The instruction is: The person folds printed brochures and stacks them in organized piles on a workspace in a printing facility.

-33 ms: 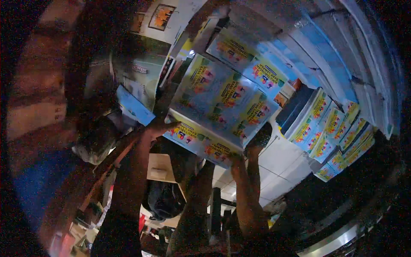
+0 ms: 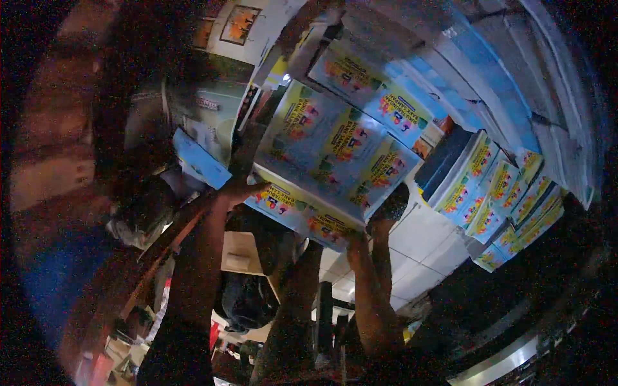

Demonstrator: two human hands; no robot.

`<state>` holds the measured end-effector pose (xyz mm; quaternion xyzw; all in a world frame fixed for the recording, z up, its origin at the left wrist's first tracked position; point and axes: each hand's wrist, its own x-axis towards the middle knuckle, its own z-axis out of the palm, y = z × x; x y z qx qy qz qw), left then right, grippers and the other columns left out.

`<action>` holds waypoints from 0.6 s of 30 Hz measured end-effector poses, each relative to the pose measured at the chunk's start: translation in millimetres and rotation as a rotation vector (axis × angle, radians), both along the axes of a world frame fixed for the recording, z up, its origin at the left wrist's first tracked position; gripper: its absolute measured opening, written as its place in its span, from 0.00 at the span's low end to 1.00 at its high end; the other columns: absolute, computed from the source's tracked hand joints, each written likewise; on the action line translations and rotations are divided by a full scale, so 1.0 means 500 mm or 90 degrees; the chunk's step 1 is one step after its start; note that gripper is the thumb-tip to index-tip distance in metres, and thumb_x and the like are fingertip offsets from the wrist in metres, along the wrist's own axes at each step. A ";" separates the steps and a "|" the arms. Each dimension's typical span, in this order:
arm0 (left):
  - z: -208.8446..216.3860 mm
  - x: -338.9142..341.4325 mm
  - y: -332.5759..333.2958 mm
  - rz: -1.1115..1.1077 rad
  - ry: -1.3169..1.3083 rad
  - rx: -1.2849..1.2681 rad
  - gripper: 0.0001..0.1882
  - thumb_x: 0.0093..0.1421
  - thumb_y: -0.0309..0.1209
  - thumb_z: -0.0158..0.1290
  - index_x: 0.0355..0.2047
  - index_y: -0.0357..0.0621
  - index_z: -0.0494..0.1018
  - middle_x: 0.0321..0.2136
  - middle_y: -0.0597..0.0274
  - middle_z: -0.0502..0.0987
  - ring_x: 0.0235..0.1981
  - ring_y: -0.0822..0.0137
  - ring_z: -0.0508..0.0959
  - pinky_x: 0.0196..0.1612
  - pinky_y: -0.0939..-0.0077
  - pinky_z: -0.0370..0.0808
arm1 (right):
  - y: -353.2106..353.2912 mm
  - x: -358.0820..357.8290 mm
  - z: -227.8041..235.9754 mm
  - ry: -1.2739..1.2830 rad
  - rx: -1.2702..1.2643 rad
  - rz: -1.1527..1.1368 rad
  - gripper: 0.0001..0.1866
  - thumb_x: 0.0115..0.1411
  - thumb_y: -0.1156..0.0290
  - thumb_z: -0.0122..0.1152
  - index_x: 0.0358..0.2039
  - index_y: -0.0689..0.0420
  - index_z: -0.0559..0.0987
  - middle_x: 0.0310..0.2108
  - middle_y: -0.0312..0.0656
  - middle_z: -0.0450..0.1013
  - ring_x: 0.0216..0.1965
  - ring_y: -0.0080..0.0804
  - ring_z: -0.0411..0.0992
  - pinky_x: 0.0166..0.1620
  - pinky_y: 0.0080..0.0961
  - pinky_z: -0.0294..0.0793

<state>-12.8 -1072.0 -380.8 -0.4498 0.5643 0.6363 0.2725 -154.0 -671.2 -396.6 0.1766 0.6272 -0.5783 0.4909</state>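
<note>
Printed sheets (image 2: 335,151) in pale blue and yellow, with repeated small colourful figures, lie spread before me. Along their near side runs a strip of the same printed paper (image 2: 299,212); whether it is a separate sheet or a folded edge I cannot tell. My left hand (image 2: 244,193) grips the strip's left end, thumb on top and the other fingers mostly hidden. At its right end my right hand (image 2: 357,241) is closed on the near corner, its fingers in shadow and partly hidden.
Stacks of matching printed sheets (image 2: 486,186) stand to the right. Pale floor tiles (image 2: 418,257) show below them. A blue-and-white sheet (image 2: 201,159) lies at left, near a dark bundle (image 2: 141,209). A black bag (image 2: 248,302) sits low between my forearms. Framed pictures (image 2: 241,24) hang at the back.
The view has shifted very slightly. Both hands keep the same hold on the printed paper.
</note>
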 end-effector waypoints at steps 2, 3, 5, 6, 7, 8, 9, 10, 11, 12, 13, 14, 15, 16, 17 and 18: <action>-0.017 -0.001 0.004 -0.060 -0.042 -0.049 0.56 0.51 0.53 0.65 0.69 0.41 0.45 0.62 0.45 0.62 0.62 0.53 0.63 0.61 0.62 0.63 | 0.012 0.011 -0.032 -0.011 -0.001 -0.011 0.29 0.52 0.75 0.63 0.56 0.59 0.67 0.48 0.41 0.71 0.48 0.33 0.69 0.49 0.31 0.69; -0.022 -0.003 0.006 -0.062 -0.044 -0.045 0.56 0.51 0.53 0.65 0.69 0.41 0.45 0.62 0.45 0.62 0.62 0.53 0.63 0.61 0.62 0.63 | 0.014 0.013 -0.049 -0.016 -0.003 -0.016 0.29 0.52 0.75 0.63 0.56 0.59 0.68 0.48 0.41 0.71 0.48 0.33 0.69 0.49 0.31 0.69; -0.005 -0.059 0.039 0.046 -0.010 0.078 0.57 0.51 0.51 0.66 0.69 0.43 0.44 0.64 0.45 0.60 0.63 0.52 0.62 0.61 0.61 0.63 | 0.057 0.007 -0.070 -0.016 0.016 -0.023 0.28 0.52 0.75 0.63 0.56 0.59 0.68 0.48 0.40 0.71 0.49 0.33 0.69 0.50 0.32 0.68; 0.006 -0.071 0.042 0.080 -0.003 0.113 0.57 0.51 0.50 0.66 0.70 0.44 0.43 0.64 0.45 0.59 0.63 0.52 0.62 0.61 0.60 0.63 | 0.066 0.013 -0.075 -0.020 0.019 -0.028 0.28 0.52 0.75 0.63 0.55 0.59 0.68 0.48 0.40 0.71 0.49 0.33 0.68 0.51 0.32 0.68; 0.013 -0.069 0.037 0.057 -0.013 0.075 0.57 0.51 0.49 0.66 0.70 0.44 0.43 0.64 0.44 0.59 0.63 0.52 0.61 0.62 0.60 0.63 | 0.067 0.024 -0.085 -0.030 0.016 -0.034 0.28 0.52 0.75 0.63 0.55 0.59 0.69 0.48 0.40 0.71 0.50 0.34 0.68 0.51 0.32 0.67; 0.018 -0.067 0.034 0.033 -0.021 0.038 0.57 0.51 0.48 0.67 0.70 0.44 0.42 0.64 0.44 0.58 0.64 0.52 0.60 0.62 0.59 0.62 | 0.070 0.033 -0.092 -0.035 0.015 -0.038 0.27 0.52 0.75 0.63 0.55 0.59 0.69 0.47 0.40 0.71 0.50 0.34 0.68 0.52 0.33 0.67; 0.022 -0.067 0.032 0.010 -0.028 0.001 0.57 0.50 0.47 0.67 0.70 0.44 0.42 0.65 0.44 0.58 0.64 0.53 0.60 0.62 0.58 0.62 | 0.072 0.039 -0.101 -0.040 0.013 -0.044 0.27 0.52 0.75 0.63 0.54 0.59 0.69 0.47 0.40 0.71 0.50 0.34 0.68 0.52 0.33 0.67; 0.026 -0.063 0.028 -0.013 -0.037 -0.036 0.57 0.50 0.46 0.67 0.70 0.44 0.42 0.65 0.44 0.57 0.65 0.53 0.59 0.63 0.58 0.61 | 0.073 0.049 -0.111 -0.045 0.011 -0.046 0.27 0.52 0.75 0.63 0.54 0.59 0.69 0.47 0.40 0.71 0.51 0.34 0.68 0.53 0.33 0.67; 0.021 -0.065 0.026 -0.034 -0.040 -0.073 0.58 0.50 0.46 0.68 0.70 0.44 0.41 0.65 0.44 0.57 0.65 0.53 0.58 0.63 0.57 0.61 | 0.082 0.050 -0.121 -0.049 0.010 -0.051 0.27 0.52 0.75 0.63 0.54 0.59 0.69 0.47 0.40 0.71 0.51 0.34 0.67 0.53 0.34 0.66; 0.014 -0.070 0.024 -0.034 -0.034 -0.075 0.58 0.50 0.46 0.68 0.70 0.44 0.41 0.65 0.44 0.57 0.65 0.53 0.58 0.63 0.57 0.61 | 0.092 0.050 -0.130 -0.050 0.011 -0.057 0.26 0.52 0.75 0.62 0.54 0.59 0.70 0.47 0.40 0.71 0.52 0.34 0.67 0.54 0.34 0.66; 0.012 -0.054 0.009 -0.037 -0.035 -0.062 0.58 0.50 0.46 0.68 0.70 0.44 0.41 0.65 0.43 0.56 0.66 0.52 0.56 0.64 0.57 0.59 | 0.089 0.066 -0.141 -0.060 0.004 -0.064 0.26 0.52 0.75 0.62 0.53 0.59 0.70 0.47 0.40 0.71 0.52 0.34 0.67 0.54 0.34 0.66; 0.007 -0.062 0.006 -0.039 -0.024 -0.040 0.59 0.50 0.47 0.68 0.70 0.44 0.41 0.66 0.42 0.55 0.67 0.51 0.55 0.65 0.57 0.57 | 0.100 0.064 -0.152 -0.057 0.005 -0.070 0.26 0.52 0.75 0.62 0.53 0.59 0.70 0.47 0.39 0.71 0.52 0.35 0.67 0.55 0.35 0.66; 0.004 -0.071 0.005 -0.039 -0.015 -0.041 0.59 0.50 0.47 0.68 0.70 0.44 0.41 0.66 0.42 0.55 0.67 0.51 0.55 0.65 0.57 0.57 | 0.113 0.057 -0.161 -0.050 0.007 -0.074 0.25 0.53 0.75 0.62 0.53 0.59 0.70 0.47 0.39 0.71 0.53 0.35 0.67 0.55 0.35 0.65; 0.005 -0.070 0.012 -0.084 -0.038 -0.100 0.58 0.49 0.47 0.67 0.70 0.43 0.42 0.66 0.43 0.55 0.67 0.52 0.55 0.65 0.58 0.57 | 0.109 0.056 -0.154 -0.056 0.015 -0.081 0.25 0.53 0.75 0.62 0.52 0.59 0.71 0.47 0.39 0.71 0.53 0.35 0.66 0.56 0.35 0.65; 0.004 -0.072 0.020 -0.129 -0.058 -0.159 0.58 0.49 0.48 0.67 0.70 0.43 0.43 0.66 0.43 0.55 0.67 0.52 0.55 0.65 0.59 0.57 | 0.111 0.048 -0.143 -0.047 0.014 -0.075 0.25 0.53 0.74 0.62 0.53 0.59 0.70 0.47 0.40 0.71 0.53 0.35 0.66 0.55 0.35 0.66; 0.002 -0.076 0.028 -0.131 -0.054 -0.155 0.58 0.49 0.48 0.67 0.70 0.43 0.43 0.66 0.43 0.55 0.67 0.52 0.55 0.65 0.59 0.57 | 0.115 0.037 -0.132 -0.031 0.018 -0.058 0.25 0.54 0.73 0.62 0.54 0.59 0.69 0.47 0.40 0.71 0.53 0.35 0.66 0.55 0.35 0.66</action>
